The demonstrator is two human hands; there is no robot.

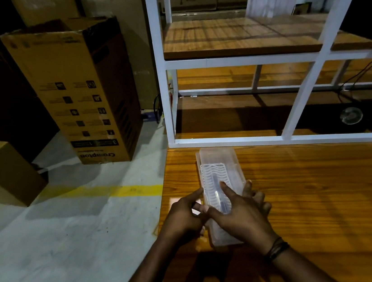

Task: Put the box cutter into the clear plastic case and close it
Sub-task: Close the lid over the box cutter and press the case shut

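A long clear plastic case (pixel 218 172) lies on the wooden table (pixel 317 194) near its left edge, pointing away from me. A white ribbed insert shows through it. A slim dark object, probably the box cutter (pixel 220 203), is faintly visible inside under the plastic. My left hand (pixel 185 219) grips the case's left side with thumb and fingers. My right hand (pixel 242 214) lies spread flat over the near half of the case, fingers on top and down its right side. Whether the lid is fully seated I cannot tell.
A white metal shelf frame (pixel 227 139) with wooden boards stands on the table just behind the case. A tall open cardboard box (pixel 83 90) and a smaller box (pixel 7 171) stand on the concrete floor to the left. Cables (pixel 350 86) lie at the back right.
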